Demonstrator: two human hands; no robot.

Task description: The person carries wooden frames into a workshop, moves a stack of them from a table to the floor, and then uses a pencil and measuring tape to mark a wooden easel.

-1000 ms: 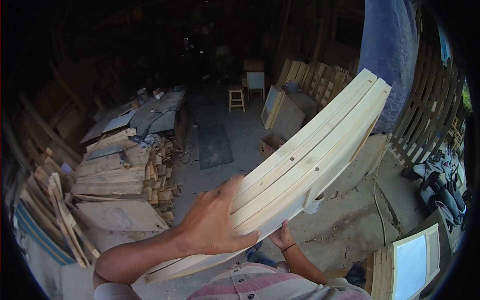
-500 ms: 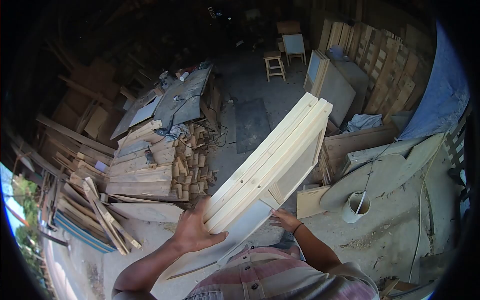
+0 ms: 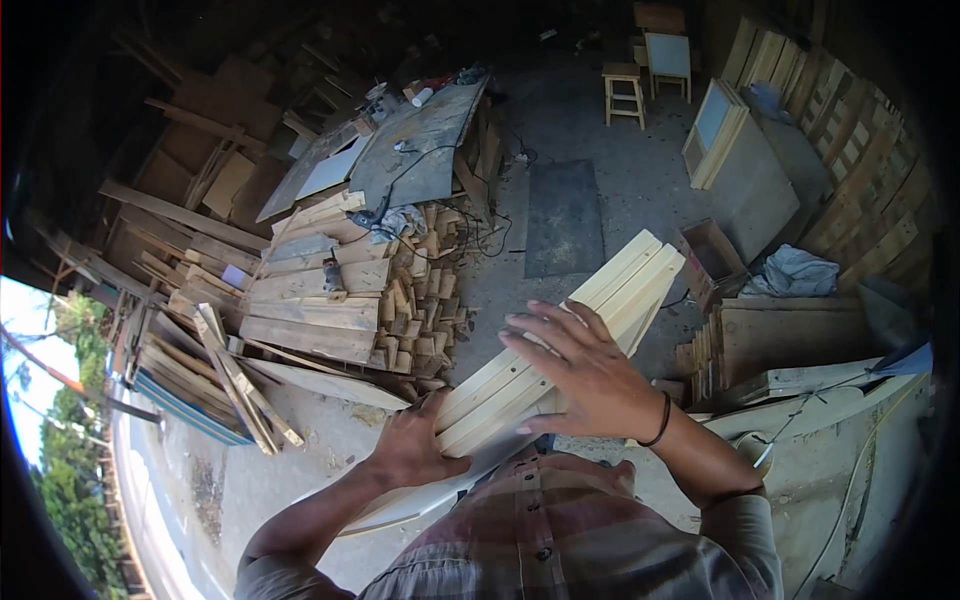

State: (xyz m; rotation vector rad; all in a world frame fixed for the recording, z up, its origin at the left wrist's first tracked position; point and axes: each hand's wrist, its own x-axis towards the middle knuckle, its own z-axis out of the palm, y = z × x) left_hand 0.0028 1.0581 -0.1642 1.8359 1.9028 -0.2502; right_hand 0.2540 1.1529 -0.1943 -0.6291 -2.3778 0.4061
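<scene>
A folded wooden frame (image 3: 490,400) with pale, parallel rails slants up and away to the right, close in front of my striped shirt. Part of a white panel (image 3: 395,505) shows below it on the near side. My left hand (image 3: 412,445) grips the lower left end of the rails, thumb on the near side and fingers over the far edge. Over the middle of the rails, my right hand (image 3: 590,375) is spread palm down, its fingers apart and hiding part of the wood. A dark band (image 3: 658,420) circles the right wrist.
Stacked planks (image 3: 310,330) with a power tool (image 3: 332,275) on top stand left, before a cluttered workbench (image 3: 410,165). A dark mat (image 3: 563,215) lies ahead. Boards (image 3: 750,170) lean at right, near a wooden stool (image 3: 623,95). More panels (image 3: 790,340) stand close on my right.
My right hand has left the frame's near lower side and come up over the rails, fingers spreading. The frame's far end appears lower, and the view has turned left.
</scene>
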